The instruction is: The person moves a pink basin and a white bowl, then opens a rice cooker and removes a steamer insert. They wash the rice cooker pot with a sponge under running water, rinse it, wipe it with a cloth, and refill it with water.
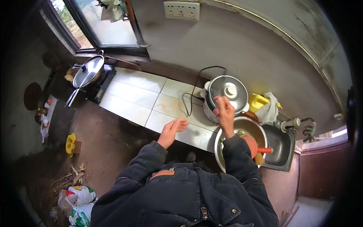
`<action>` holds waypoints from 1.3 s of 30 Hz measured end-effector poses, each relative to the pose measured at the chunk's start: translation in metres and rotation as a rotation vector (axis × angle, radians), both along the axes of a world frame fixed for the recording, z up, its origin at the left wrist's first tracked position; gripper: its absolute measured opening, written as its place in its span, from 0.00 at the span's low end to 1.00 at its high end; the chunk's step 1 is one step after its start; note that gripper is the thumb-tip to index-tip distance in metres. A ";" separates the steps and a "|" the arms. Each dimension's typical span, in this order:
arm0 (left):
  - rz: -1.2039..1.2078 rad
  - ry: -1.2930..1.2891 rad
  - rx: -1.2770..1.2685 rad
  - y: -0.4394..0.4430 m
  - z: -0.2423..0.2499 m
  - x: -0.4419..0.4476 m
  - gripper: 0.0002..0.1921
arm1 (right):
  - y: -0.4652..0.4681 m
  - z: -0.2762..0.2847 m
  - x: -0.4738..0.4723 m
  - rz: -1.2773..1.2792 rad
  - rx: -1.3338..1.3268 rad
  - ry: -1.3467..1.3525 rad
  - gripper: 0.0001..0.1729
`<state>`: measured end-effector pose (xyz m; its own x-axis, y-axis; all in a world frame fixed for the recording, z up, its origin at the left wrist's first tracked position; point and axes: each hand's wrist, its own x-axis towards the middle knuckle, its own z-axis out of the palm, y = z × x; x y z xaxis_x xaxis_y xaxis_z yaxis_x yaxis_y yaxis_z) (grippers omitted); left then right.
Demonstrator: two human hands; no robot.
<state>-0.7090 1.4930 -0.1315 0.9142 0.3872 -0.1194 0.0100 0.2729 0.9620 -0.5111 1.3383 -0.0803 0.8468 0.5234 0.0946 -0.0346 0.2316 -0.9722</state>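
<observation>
My left hand (171, 131) is held above the front edge of the white tiled counter (136, 98), holding nothing, its fingers extended and the thumb alongside. My right hand (225, 115) is raised in front of a rice cooker (211, 110) with a glass lid; its fingers are bent and blurred, and whether they are closed is unclear. Below my right sleeve stands a wide metal basin (251, 122) with green pieces and a red plastic dipper (250, 143) in it. The basin overlaps the left side of a dark sink (276, 142).
A lidded pan (89, 71) rests on the stove at the left. A black cord (185, 106) loops over the tiles. Behind the basin are a yellow jug (257, 102) and a pale cloth (268, 109). Sacks (82, 195) and sticks (78, 174) lie on the floor.
</observation>
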 end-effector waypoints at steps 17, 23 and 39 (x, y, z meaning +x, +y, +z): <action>0.525 0.352 0.446 0.241 0.045 -0.037 0.15 | 0.124 -0.078 -0.114 0.472 -0.351 -0.206 0.19; 0.186 0.750 1.755 0.373 0.015 -0.010 0.11 | 0.086 -0.123 -0.089 0.374 -0.512 0.195 0.17; 0.130 1.051 1.145 0.491 -0.240 0.076 0.16 | -0.057 -0.137 -0.105 -0.446 -0.273 0.899 0.18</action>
<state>-0.6328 1.9843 -0.3712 0.5671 0.7824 -0.2574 0.8225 -0.5215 0.2270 -0.6157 1.2818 -0.2171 0.6680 0.0542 -0.7422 -0.7379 0.1771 -0.6512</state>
